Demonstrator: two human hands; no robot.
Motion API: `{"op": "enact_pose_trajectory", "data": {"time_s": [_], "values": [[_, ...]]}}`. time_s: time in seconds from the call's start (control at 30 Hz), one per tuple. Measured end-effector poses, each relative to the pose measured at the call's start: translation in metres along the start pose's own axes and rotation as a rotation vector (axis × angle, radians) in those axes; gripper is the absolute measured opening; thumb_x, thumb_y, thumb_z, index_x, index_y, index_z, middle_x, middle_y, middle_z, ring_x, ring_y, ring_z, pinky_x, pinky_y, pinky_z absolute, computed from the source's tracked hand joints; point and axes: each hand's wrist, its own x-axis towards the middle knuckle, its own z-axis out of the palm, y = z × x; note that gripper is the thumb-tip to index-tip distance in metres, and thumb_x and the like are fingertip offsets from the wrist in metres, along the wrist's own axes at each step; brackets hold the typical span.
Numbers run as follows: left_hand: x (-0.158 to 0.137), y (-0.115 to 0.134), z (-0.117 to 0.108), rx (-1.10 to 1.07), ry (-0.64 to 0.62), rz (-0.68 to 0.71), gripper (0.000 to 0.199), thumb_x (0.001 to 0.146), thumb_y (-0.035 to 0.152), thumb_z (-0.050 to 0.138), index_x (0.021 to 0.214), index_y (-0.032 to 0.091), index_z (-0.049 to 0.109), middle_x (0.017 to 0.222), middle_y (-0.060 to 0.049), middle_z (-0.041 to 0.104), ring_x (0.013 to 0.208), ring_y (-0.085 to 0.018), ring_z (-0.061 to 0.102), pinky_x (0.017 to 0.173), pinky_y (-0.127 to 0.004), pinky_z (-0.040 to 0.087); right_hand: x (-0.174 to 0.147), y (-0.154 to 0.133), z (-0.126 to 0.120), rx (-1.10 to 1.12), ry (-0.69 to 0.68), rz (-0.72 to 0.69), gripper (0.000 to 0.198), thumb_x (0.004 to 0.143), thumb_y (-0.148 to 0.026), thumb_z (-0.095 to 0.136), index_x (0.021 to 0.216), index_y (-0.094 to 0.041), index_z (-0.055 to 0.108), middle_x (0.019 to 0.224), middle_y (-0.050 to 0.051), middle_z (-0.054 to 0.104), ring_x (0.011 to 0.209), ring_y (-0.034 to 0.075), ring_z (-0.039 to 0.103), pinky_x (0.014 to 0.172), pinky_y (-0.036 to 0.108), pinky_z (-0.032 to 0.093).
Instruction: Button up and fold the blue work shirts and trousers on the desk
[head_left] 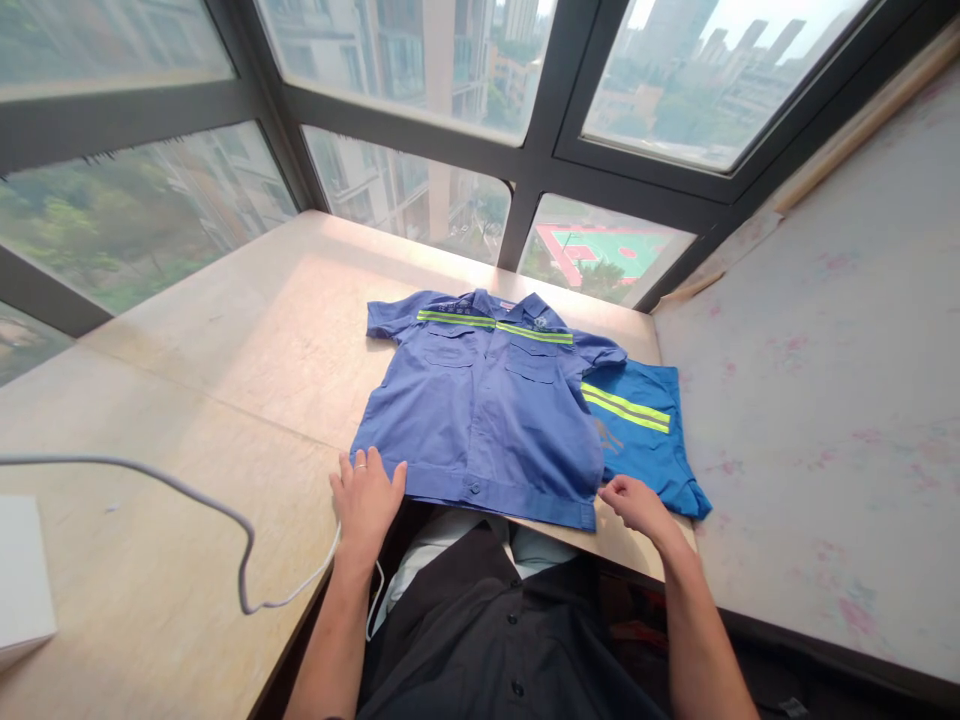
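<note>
A blue-purple short-sleeved work shirt (472,420) lies front up, spread out on the wooden surface, with yellow-green reflective strips across its chest and a buttoned waistband along its near edge. On the shirt's lower left corner rests my left hand (369,498), open, its fingers spread and a ring on one finger. My right hand (636,505) is closed, fingers curled in a pinch at the shirt's lower right edge. Partly under the shirt's right side lies a brighter blue folded garment (645,440) with a similar reflective strip.
The pale wooden surface (187,330) runs up to dark-framed windows (525,170). A grey cable (202,500) curves across its left part near a white box (22,570). A flower-patterned wall (817,400) closes off the right side.
</note>
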Motion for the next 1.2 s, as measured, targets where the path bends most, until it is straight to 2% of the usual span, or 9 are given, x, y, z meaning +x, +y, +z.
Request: {"op": "enact_pose_trajectory", "data": {"time_s": [0.1, 0.2, 0.33, 0.43, 0.53, 0.7, 0.83, 1.0, 1.2], "values": [[0.009, 0.016, 0.001, -0.172, 0.05, 0.087, 0.058, 0.092, 0.041, 0.047, 0.134, 0.004, 0.055, 0.14, -0.026, 0.054, 0.14, -0.042, 0.038, 0.111, -0.058, 0.032, 0.003, -0.012, 0.008, -0.046, 0.208, -0.146, 0.022, 0.075, -0.037, 0.059, 0.06, -0.022, 0.055, 0.055, 0.001, 0.06, 0.057, 0.018, 0.057, 0.057, 0.028, 0.039], [0.023, 0.044, 0.004, -0.472, 0.057, 0.266, 0.047, 0.089, 0.035, 0.052, 0.128, 0.011, 0.06, 0.131, -0.02, 0.062, 0.127, -0.033, 0.055, 0.109, -0.046, 0.04, 0.006, -0.045, 0.029, 0.063, 0.258, -0.325, 0.02, 0.083, -0.04, 0.055, 0.078, -0.021, 0.061, 0.055, -0.002, 0.058, 0.056, 0.018, 0.056, 0.06, 0.029, 0.041], [0.041, 0.09, 0.012, -0.794, -0.024, 0.411, 0.032, 0.088, 0.02, 0.047, 0.111, 0.019, 0.068, 0.11, -0.011, 0.071, 0.099, -0.023, 0.067, 0.095, -0.037, 0.051, 0.022, -0.108, 0.074, 0.114, 0.046, -0.776, 0.024, 0.086, -0.024, 0.053, 0.106, -0.019, 0.063, 0.086, 0.003, 0.069, 0.069, 0.017, 0.061, 0.07, 0.029, 0.047], [0.051, 0.111, 0.025, -0.869, -0.095, 0.367, 0.034, 0.078, 0.008, 0.048, 0.102, 0.019, 0.07, 0.104, -0.01, 0.073, 0.101, -0.023, 0.066, 0.097, -0.038, 0.049, 0.045, -0.144, 0.104, -0.068, -0.143, -1.046, 0.039, 0.078, -0.006, 0.053, 0.113, -0.02, 0.063, 0.114, 0.007, 0.068, 0.097, 0.019, 0.064, 0.085, 0.029, 0.048], [0.057, 0.114, 0.041, -0.919, -0.143, 0.282, 0.041, 0.073, 0.004, 0.049, 0.107, 0.018, 0.067, 0.101, -0.01, 0.074, 0.097, -0.023, 0.068, 0.094, -0.038, 0.051, 0.066, -0.158, 0.116, -0.333, -0.221, -1.074, 0.045, 0.079, -0.001, 0.052, 0.118, -0.022, 0.064, 0.116, 0.006, 0.065, 0.099, 0.019, 0.064, 0.084, 0.027, 0.048], [0.06, 0.103, 0.061, -1.023, -0.195, 0.231, 0.04, 0.076, 0.006, 0.052, 0.114, 0.017, 0.062, 0.108, -0.009, 0.073, 0.081, -0.016, 0.069, 0.08, -0.031, 0.055, 0.08, -0.15, 0.108, -0.65, -0.263, -1.051, 0.037, 0.092, -0.018, 0.053, 0.127, -0.024, 0.061, 0.111, 0.007, 0.061, 0.084, 0.017, 0.065, 0.073, 0.026, 0.047], [0.057, 0.105, 0.069, -0.996, -0.138, 0.245, 0.044, 0.074, 0.006, 0.053, 0.116, 0.017, 0.062, 0.107, -0.007, 0.072, 0.078, -0.015, 0.065, 0.076, -0.03, 0.055, 0.08, -0.148, 0.109, -0.667, -0.233, -1.126, 0.049, 0.09, -0.016, 0.052, 0.139, -0.026, 0.051, 0.126, 0.008, 0.055, 0.084, 0.016, 0.064, 0.07, 0.025, 0.046], [0.053, 0.105, 0.069, -0.992, -0.098, 0.292, 0.042, 0.075, 0.006, 0.052, 0.114, 0.017, 0.063, 0.107, -0.006, 0.069, 0.08, -0.015, 0.063, 0.074, -0.028, 0.054, 0.082, -0.156, 0.119, -0.669, -0.199, -1.199, 0.03, 0.088, -0.014, 0.052, 0.114, -0.022, 0.065, 0.133, 0.008, 0.052, 0.083, 0.015, 0.062, 0.066, 0.025, 0.044], [0.052, 0.097, 0.064, -0.923, -0.131, 0.425, 0.028, 0.08, 0.014, 0.059, 0.106, 0.019, 0.067, 0.114, -0.007, 0.064, 0.085, -0.015, 0.064, 0.077, -0.03, 0.054, 0.093, -0.147, 0.117, -0.556, -0.11, -1.316, 0.019, 0.09, -0.012, 0.051, 0.097, -0.02, 0.066, 0.126, 0.004, 0.059, 0.082, 0.013, 0.059, 0.064, 0.023, 0.041]]}}
